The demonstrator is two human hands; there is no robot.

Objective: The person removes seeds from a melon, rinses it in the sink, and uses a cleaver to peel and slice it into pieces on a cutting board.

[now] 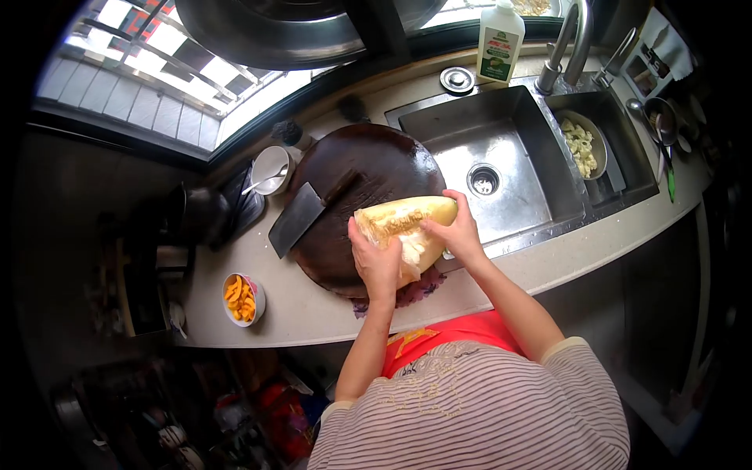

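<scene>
Between my two hands is a cut piece of yellow melon (409, 210), its seedy inside facing up. Something pale and crumpled, perhaps plastic wrap, covers its lower part. My left hand (376, 258) grips the left end, and my right hand (460, 231) holds the right end with the thumb over the cut face. Beneath the melon lies a round dark chopping board (329, 251). To the left, a cleaver (297, 221) rests flat on the board, its blade reaching past the edge and its handle pointing to the upper right.
A bowl of orange pieces (241, 301) and a white bowl with a spoon (270, 169) stand left of the board. On the right are a steel sink (517, 168), a bowl of pale pieces (597, 149) and a tap (580, 39). A white bottle (500, 47) stands behind the sink.
</scene>
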